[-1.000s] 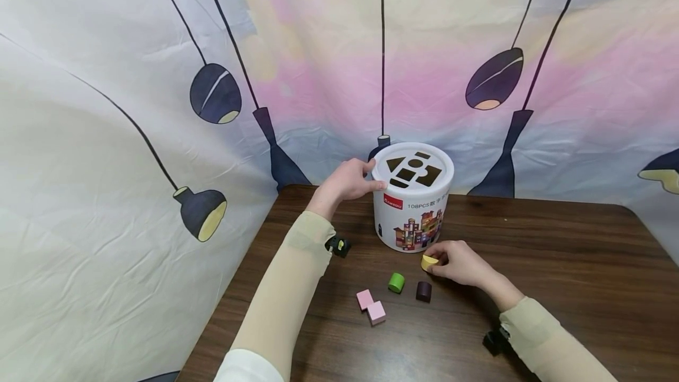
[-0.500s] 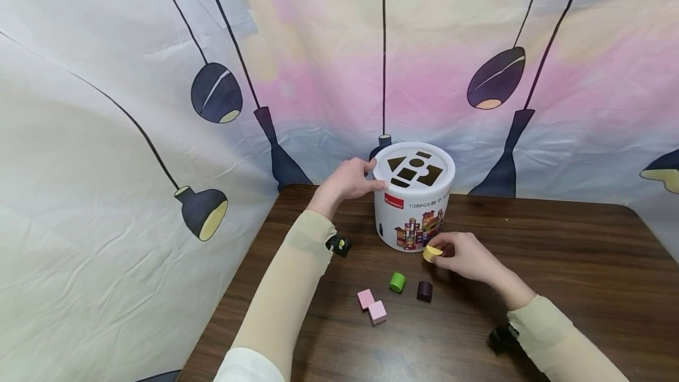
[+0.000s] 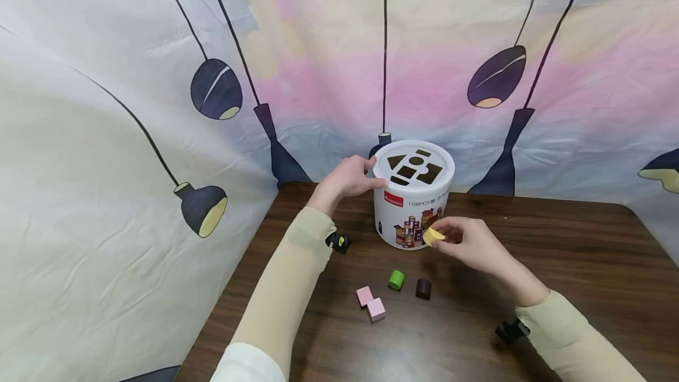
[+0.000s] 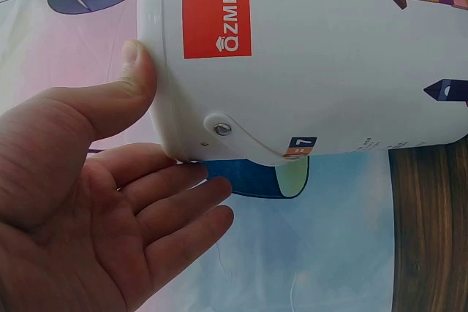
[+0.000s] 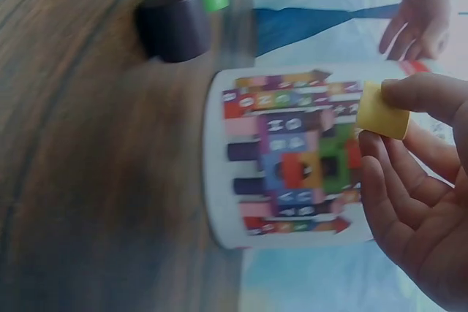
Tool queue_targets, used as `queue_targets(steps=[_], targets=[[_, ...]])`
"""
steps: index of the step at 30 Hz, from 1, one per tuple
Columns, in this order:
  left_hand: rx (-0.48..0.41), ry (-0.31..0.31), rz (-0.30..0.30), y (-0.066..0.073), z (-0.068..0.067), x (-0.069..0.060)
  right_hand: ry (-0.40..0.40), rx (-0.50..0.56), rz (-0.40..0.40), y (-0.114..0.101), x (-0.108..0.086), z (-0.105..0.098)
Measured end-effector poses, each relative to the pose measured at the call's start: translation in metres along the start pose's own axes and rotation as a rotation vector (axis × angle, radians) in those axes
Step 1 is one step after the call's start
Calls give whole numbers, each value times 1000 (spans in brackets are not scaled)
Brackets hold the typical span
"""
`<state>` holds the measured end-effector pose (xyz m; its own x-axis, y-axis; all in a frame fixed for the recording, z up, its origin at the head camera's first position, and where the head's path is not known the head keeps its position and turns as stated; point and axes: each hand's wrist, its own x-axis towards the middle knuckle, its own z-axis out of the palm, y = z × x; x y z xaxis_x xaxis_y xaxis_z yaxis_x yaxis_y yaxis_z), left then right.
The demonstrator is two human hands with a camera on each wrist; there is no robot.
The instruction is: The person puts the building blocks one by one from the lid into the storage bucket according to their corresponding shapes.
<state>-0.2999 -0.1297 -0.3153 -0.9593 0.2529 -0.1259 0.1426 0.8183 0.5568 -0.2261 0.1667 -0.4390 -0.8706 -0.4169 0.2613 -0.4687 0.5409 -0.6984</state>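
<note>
My left hand rests against the left rim of a white toy-block bucket. Its thumb touches the lid edge; in the left wrist view the other fingers extend loosely beside the bucket. The bucket stands upright, and its white lid has several shaped holes. With thumb and fingertips my right hand pinches a yellow half-round block, raised above the table in front of the bucket's printed side. That block also shows between the fingers in the right wrist view, where the yellow block presents a squarish side.
Nearer me on the brown wooden table lie a green cylinder block and a dark purple rounded block. Two pink blocks touch at a corner to their left. A painted cloth hangs right behind the table.
My right hand has lifted the yellow half-round block off the table, up alongside the bucket's front. The left hand keeps its place on the rim.
</note>
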Motion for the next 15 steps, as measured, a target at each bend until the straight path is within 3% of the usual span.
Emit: queue_targets(steps=[15], targets=[[15, 11, 16, 0, 0, 2, 260, 108, -81, -55, 23, -30]])
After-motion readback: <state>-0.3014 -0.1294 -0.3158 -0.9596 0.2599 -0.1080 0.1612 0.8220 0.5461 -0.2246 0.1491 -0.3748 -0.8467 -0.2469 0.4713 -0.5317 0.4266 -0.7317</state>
